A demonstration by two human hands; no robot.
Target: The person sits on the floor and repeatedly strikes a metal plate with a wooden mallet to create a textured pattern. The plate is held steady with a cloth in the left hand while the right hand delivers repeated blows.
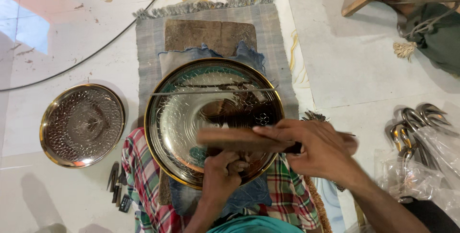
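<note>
A right hand (pixel 321 149) is gripping a blurred brown wooden block (pixel 239 139) above a large gold-rimmed engraved metal plate (pixel 182 113), while the left hand (pixel 223 168) beneath is pinching what is perhaps a small chisel.

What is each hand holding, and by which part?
Right hand holds a blurred wooden tool by one end. Left hand grips something small against the plate; unclear what.

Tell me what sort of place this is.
Likely a floor-level metal engraving workshop: a large engraved brass plate rests on cloth padding, a second engraved plate lies beside it, and small hand tools sit on the tiled floor.
</note>
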